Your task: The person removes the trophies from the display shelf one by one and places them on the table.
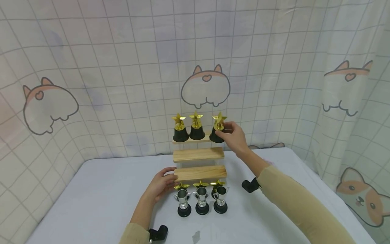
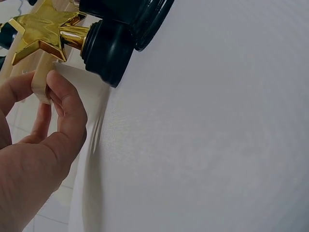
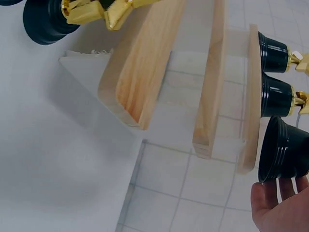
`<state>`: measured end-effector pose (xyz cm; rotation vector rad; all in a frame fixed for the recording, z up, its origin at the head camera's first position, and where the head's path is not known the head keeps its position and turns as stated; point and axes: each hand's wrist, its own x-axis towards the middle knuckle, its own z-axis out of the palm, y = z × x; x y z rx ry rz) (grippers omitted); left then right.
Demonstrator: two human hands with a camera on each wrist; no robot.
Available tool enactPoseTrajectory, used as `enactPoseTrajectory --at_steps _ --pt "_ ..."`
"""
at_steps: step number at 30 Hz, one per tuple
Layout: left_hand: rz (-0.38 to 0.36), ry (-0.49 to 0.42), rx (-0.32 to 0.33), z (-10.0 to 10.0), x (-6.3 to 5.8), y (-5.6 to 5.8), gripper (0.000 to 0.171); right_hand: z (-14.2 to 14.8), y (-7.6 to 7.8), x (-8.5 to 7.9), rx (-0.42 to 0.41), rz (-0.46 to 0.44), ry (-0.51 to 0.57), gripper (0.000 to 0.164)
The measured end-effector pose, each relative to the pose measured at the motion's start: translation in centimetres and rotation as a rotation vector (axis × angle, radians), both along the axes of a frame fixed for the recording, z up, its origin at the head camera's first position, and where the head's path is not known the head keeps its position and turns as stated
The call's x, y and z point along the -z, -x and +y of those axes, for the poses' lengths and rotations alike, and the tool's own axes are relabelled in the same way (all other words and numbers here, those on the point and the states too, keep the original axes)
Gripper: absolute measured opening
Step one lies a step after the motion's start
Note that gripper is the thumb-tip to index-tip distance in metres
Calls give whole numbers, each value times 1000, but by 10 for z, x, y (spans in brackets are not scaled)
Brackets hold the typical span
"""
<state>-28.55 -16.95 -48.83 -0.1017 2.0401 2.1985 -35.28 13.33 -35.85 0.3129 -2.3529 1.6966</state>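
At the right end of the top board [image 1: 192,140], my right hand [image 1: 236,138] grips a gold star trophy [image 1: 215,137] by its black base. In the right wrist view this base [image 3: 285,150] leans a little against the top board [image 3: 251,106]; full contact is unclear. Two matching star trophies [image 1: 181,134] [image 1: 197,132] stand upright to its left. My left hand [image 1: 160,184] pinches the left end of the lowest wooden board [image 1: 199,173], thumb and fingers [image 2: 67,104] around its edge in the left wrist view.
The rack's middle board [image 1: 198,154] carries nothing. On the white table [image 1: 115,189], three silver cups [image 1: 201,200] stand before the rack, with three gold star trophies [image 1: 200,184] partly hidden behind them. A grid-patterned curtain [image 1: 137,84] hangs close behind.
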Motion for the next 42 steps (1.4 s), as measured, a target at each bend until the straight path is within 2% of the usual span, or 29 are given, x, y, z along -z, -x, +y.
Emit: enactPoseTrajectory --at_steps 9,16,25,42 --pt "3 -3 -1 0 2 0 51 5 -13 3 -29 33 -3 52" --pt "1 -4 1 0 0 -1 51 4 -25 3 -43 17 -6 52" --pt "-6 2 5 -1 -1 -2 51 5 -47 1 -85 14 10 52" --pt "-10 5 6 -1 -3 -3 52 13 -81 10 -146 21 -5 48"
